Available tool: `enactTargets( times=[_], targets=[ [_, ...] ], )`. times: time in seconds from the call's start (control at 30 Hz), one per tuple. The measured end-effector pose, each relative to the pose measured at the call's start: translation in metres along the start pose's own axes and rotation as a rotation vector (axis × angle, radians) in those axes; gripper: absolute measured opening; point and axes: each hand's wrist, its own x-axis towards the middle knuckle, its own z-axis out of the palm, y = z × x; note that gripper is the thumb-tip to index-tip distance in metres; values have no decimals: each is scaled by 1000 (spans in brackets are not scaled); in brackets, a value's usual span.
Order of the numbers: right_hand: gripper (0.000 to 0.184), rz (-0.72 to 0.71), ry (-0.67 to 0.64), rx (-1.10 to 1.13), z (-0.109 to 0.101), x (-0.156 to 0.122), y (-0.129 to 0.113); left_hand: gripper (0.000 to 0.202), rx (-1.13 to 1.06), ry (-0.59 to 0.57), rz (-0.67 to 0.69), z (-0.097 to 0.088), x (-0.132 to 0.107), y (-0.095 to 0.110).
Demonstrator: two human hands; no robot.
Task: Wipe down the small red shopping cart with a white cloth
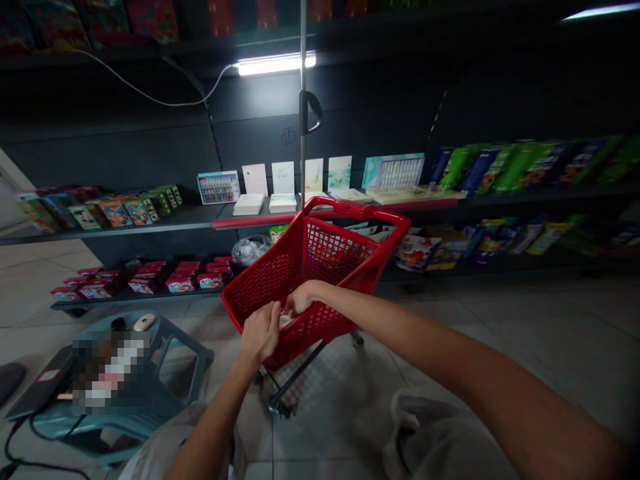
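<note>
A red plastic shopping cart (345, 240) stands in front of me, its basket turned slightly. My left hand (263, 331) is closed over the near rim of the basket, thumb up. Inside that same rim, my right hand (303, 297) reaches down into the basket with its fingers bent. A small whitish, cloth-like thing (285, 321) shows just under the right fingertips, between the two hands. Most of it is hidden by the basket wall and the fingers.
Dark shelves (190, 215) behind the cart carry boxes, booklets and green and blue packs (515, 167). A thin metal pole (303, 160) rises behind the cart. At left, a grey-blue plastic stool (187, 327) bears a dark flat device, cables and a light oval object (145, 323).
</note>
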Motion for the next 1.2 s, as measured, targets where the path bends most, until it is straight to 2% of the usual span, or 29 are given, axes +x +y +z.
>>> enactTargets(
  times=[0.1, 0.17, 0.27, 0.37, 0.47, 0.53, 0.63, 0.7, 0.83, 0.93, 1.03, 1.2],
  targets=[
    [12, 125, -139, -248, -35, -8, 12, 51, -16, -17, 36, -4, 3, -6],
    [5, 202, -156, -396, -65, -15, 27, 49, -19, -91, 114, -7, 6, -8],
    [6, 280, -90, -574, -100, -28, 55, 45, -4, -237, 283, -8, 8, -11],
    [13, 257, 42, -705, -113, -43, 83, 37, -6, -242, 403, -6, 9, -13],
    [27, 213, 179, -764, -108, -60, 105, 33, -10, -206, 466, -1, 12, -15],
    [33, 124, 331, -826, -99, -73, 115, 34, -20, -198, 475, 3, 14, -14],
    [32, -83, 675, -856, -85, -93, 127, 36, -48, -191, 447, 8, 20, -13],
    [28, -144, 915, -785, -74, -106, 136, 37, -72, -199, 433, 12, 25, -11],
    [28, -104, 1306, -561, -51, -123, 155, 40, -122, -228, 457, 16, 36, -6],
    [31, -42, 1521, -393, -36, -126, 163, 41, -126, -218, 481, 18, 45, -6],
    [31, 41, 1609, -220, -29, -130, 162, 45, -114, -204, 493, 20, 54, -6],
    [28, 233, 1505, -97, -31, -152, 169, 49, -88, -257, 463, 21, 66, -5]
  ],
)
